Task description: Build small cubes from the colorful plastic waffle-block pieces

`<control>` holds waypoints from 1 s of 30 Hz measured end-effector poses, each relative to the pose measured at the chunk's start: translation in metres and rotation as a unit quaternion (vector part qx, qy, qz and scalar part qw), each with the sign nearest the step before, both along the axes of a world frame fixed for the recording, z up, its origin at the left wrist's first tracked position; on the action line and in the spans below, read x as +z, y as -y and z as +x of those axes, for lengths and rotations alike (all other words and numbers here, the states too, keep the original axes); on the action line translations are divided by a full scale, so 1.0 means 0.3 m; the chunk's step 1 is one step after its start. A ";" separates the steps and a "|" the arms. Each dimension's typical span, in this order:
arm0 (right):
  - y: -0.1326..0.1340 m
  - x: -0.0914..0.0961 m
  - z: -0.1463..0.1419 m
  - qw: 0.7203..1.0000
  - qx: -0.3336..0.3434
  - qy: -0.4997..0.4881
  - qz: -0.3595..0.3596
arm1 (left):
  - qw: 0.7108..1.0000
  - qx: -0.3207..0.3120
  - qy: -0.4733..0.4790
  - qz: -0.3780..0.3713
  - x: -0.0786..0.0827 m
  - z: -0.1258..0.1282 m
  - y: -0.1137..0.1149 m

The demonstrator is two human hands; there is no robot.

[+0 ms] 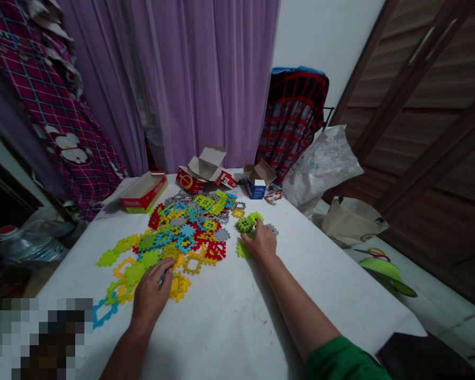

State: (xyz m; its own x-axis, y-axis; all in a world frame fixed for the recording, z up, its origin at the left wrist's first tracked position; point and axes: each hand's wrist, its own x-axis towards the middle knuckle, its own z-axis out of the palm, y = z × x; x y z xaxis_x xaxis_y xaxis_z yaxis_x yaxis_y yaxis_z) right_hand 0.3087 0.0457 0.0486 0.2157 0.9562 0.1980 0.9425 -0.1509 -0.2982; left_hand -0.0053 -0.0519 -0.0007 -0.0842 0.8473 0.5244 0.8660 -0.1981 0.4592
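A heap of flat plastic puzzle tiles (182, 232) in green, yellow, red, blue and grey is spread over a white table (229, 316). My left hand (152, 293) rests palm down at the near edge of the heap, fingers curled on the yellow and green tiles, a thin dark thing under its fingertips. My right hand (262, 240) lies at the right of the heap, fingers bent over a green tile (243, 249). Just beyond its fingertips sits a small stack of green tiles (247, 223).
Opened cardboard boxes stand along the far table edge: a red and white one (144, 191), a second red one (206, 171) and a blue one (258, 182). A plastic bag (320, 166) and a cloth bag (352, 219) sit at the right. Purple curtains hang behind.
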 end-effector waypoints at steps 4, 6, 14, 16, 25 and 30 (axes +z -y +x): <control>-0.022 -0.015 -0.031 0.999 -0.022 0.017 -0.020 | 1.000 0.004 -0.002 0.000 -0.002 -0.001 0.000; -0.023 -0.018 -0.038 0.999 -0.023 0.023 -0.030 | 1.000 0.004 0.001 0.001 -0.003 0.000 -0.001; -0.029 -0.007 -0.052 0.999 -0.022 0.026 -0.038 | 1.000 -0.008 0.023 0.007 -0.007 0.001 0.001; -0.032 -0.005 -0.056 0.999 -0.020 0.023 -0.038 | 1.000 -0.007 0.021 0.005 -0.007 0.000 0.002; -0.068 -0.009 -0.101 0.999 -0.018 0.019 -0.023 | 1.000 0.001 0.003 0.007 -0.017 -0.008 -0.002; -0.075 -0.003 -0.117 0.999 -0.016 0.011 -0.031 | 1.000 -0.007 0.002 0.010 -0.017 -0.013 -0.004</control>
